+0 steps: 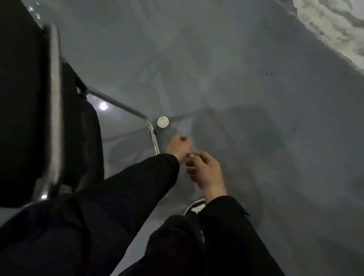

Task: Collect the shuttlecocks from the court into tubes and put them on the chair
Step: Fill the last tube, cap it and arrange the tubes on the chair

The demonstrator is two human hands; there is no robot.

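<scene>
A small white round cap (163, 121) lies on the grey court floor (265, 122), just beside the chrome leg of the chair (152, 140). My left hand (178, 147) reaches low toward the floor a little short of the cap, its fingers curled in with nothing visible inside. My right hand (204, 170) hovers close behind it, fingers loosely curled and holding nothing I can make out. The chair's black seat and back (16, 103) fill the left side. No shuttlecock or tube shows in this blurred view.
Both my arms wear black sleeves, and my black-trousered knee (174, 246) and a black-and-white shoe (194, 206) are below the hands. A pale, stained wall edge (348, 31) runs along the top right. Grey floor stretches ahead and to the right.
</scene>
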